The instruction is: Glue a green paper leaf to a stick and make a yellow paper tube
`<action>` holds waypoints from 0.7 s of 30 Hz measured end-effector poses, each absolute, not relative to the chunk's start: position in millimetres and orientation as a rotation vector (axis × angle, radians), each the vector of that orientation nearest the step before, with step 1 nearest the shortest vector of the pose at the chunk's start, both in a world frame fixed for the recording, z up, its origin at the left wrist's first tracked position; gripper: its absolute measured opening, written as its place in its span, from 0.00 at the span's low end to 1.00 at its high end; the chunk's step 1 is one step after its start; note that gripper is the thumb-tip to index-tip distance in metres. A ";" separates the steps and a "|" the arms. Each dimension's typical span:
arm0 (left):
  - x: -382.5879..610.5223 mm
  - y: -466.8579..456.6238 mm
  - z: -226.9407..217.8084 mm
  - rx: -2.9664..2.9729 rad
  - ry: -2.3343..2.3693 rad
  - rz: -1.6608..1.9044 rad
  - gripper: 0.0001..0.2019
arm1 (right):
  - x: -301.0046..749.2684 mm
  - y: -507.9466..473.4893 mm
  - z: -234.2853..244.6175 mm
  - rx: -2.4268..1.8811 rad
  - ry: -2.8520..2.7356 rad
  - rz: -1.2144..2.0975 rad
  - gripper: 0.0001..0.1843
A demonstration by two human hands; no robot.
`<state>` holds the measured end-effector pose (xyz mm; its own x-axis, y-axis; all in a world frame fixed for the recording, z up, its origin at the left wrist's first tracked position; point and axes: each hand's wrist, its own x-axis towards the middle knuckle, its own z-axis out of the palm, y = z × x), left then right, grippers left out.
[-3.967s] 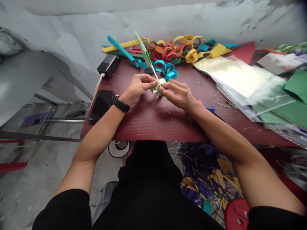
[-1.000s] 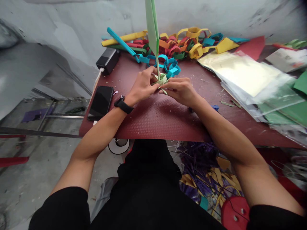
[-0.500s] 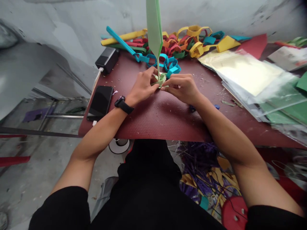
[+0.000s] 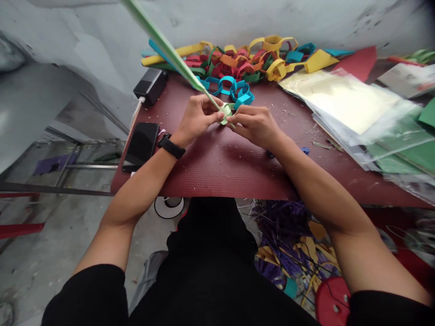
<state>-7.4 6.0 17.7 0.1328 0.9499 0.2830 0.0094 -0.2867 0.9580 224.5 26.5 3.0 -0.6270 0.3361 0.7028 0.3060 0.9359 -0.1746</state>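
Hands, two: left hand and right hand, both bare, near each other above the middle of the bench.

Folded pale green paper piece, one: held between the hands, in front of the blue chain; fingers of both hands narrow, pinching it from either side.

Long pale green strip, one: tilted, rising leftward from the left hand's fingers and out of the top of view; its join to the piece is hidden.

Blue paper chain, one: several interlocked links, behind the hands.

Tangle of paper chains, one: red, orange, yellow and green links, overlapping too closely to count, along the wall.

Black phone, one: flat, at the bench's left end, near the wristwatch on the left wrist.

Black-and-grey box, one: beyond the phone, with one white cable.

Sheets in clear plastic, cream and green: heaped at right, count unclear.

Small blue object, one visible: just beside the right forearm.

Purple shreds and tan scraps, many: on the floor.

Obstructions: the strip crosses in front of a blue rod; the right forearm partly covers a small dark object.
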 end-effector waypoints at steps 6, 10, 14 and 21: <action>-8.2 7.1 13.8 1.408 0.972 1.336 0.13 | 216.2 23.0 0.0 -0.407 -2.220 0.027 0.10; -8.2 6.0 15.4 1.401 0.938 1.316 0.15 | 209.0 20.7 -4.7 -0.354 -2.150 0.003 0.08; -7.9 4.2 19.4 1.353 0.924 1.314 0.17 | 204.3 15.8 -4.1 -0.435 -2.052 0.064 0.08; -9.3 6.6 20.0 1.219 0.890 1.298 0.19 | 201.3 8.7 2.8 -0.522 -1.975 0.186 0.11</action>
<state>-9.3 6.6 20.0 0.1201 0.9808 0.1537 -0.2101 -0.1262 0.9695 201.3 8.7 2.8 -0.3673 0.4389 0.8201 0.2781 0.8932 -0.3534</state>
